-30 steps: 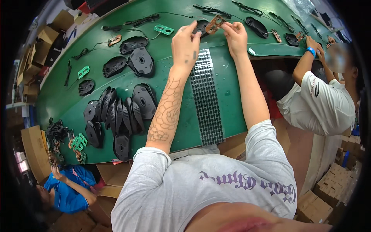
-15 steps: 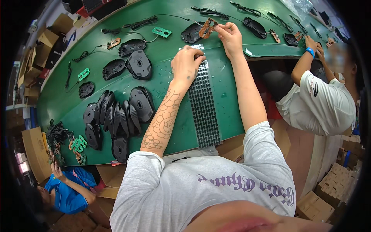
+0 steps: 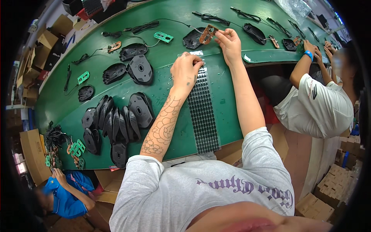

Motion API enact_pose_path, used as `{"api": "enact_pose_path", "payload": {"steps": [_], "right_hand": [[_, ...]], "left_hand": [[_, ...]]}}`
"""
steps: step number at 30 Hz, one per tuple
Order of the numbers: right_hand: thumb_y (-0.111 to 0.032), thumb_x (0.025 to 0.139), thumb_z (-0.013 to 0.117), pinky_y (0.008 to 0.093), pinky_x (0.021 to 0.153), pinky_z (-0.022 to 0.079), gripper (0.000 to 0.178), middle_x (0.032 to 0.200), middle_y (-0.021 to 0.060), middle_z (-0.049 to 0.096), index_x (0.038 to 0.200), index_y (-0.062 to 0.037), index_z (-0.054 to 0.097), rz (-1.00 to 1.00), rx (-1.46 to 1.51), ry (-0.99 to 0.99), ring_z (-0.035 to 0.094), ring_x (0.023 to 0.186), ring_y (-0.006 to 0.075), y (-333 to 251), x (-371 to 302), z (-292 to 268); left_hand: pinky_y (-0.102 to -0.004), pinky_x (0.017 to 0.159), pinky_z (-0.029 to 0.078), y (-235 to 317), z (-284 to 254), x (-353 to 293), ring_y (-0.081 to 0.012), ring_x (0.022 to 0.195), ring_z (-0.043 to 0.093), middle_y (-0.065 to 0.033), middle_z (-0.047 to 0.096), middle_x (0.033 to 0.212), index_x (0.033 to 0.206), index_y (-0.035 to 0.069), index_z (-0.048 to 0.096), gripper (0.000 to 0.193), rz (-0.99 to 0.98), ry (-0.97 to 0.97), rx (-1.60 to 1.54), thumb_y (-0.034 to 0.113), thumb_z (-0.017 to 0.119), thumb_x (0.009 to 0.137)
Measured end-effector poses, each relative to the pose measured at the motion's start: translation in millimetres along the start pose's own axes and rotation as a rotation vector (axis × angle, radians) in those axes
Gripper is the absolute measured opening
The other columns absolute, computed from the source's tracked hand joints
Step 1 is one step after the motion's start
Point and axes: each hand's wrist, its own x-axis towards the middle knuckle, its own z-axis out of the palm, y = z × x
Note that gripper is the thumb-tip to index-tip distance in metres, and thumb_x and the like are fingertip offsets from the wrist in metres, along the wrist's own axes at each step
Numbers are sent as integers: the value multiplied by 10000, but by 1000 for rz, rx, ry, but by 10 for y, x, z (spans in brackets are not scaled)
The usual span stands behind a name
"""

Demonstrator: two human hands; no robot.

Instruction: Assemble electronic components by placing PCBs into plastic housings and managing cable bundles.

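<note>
Between the fingertips of my right hand (image 3: 230,43) is a brown circuit board (image 3: 208,34), held up by its edge, with a cable running off to the left. Just behind it a black mouse shell (image 3: 192,39) lies on the table. My left hand (image 3: 186,69) is pinched closed at the far end of a clear sheet of small black oval stickers (image 3: 203,112). Whatever is in that pinch is too small to make out. The sheet stretches from under those fingers toward my body.
On the green table (image 3: 170,143), black mouse shells (image 3: 119,120) are piled left of my arm. Open shells, a green circuit board (image 3: 163,37) and coiled cables (image 3: 141,27) lie farther back. One co-worker (image 3: 309,100) sits at the right, another (image 3: 69,193) at the lower left.
The view has shifted slightly. The circuit board stays in my right hand, its angle a little altered. My left hand remains pinched at the sheet's far end.
</note>
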Motion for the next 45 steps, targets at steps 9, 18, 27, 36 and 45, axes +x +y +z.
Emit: {"api": "enact_pose_path", "payload": {"steps": [9,18,27,36,45], "right_hand": [[8,839,693,272,760,527,255,1006,115,658,962,-76,487,11,79,21,627,811,165,21,-4,69],[18,855,671,343,800,558,244,1007,119,637,972,-70,476,13,125,18,644,858,202,44,-72,81],[7,867,662,333,797,556,228,1009,110,632,983,-72,482,-2,83,10,643,879,203,-24,-97,52],[-3,866,666,295,767,546,218,1023,102,635,985,-78,499,50,22,26,639,880,182,-79,-175,99],[-7,853,682,265,738,537,224,1018,103,655,968,-80,504,-23,-107,-38,634,856,157,-84,-210,151]], "left_hand": [[-327,612,474,-151,28,-18,-205,714,585,-20,574,797,778,97,675,61,189,103,57,141,708,751],[-290,600,485,-250,47,-81,-177,743,593,-7,552,856,821,110,601,104,475,199,332,147,687,776],[-282,597,481,-175,59,-114,-184,720,597,-25,580,843,840,87,603,91,558,178,245,125,672,795],[-281,608,474,42,-230,167,-161,649,592,-49,670,787,927,8,666,133,-73,171,-602,114,625,858],[-263,606,468,87,-217,491,-131,641,582,-38,657,759,946,19,647,135,71,117,-171,110,647,846]]}}
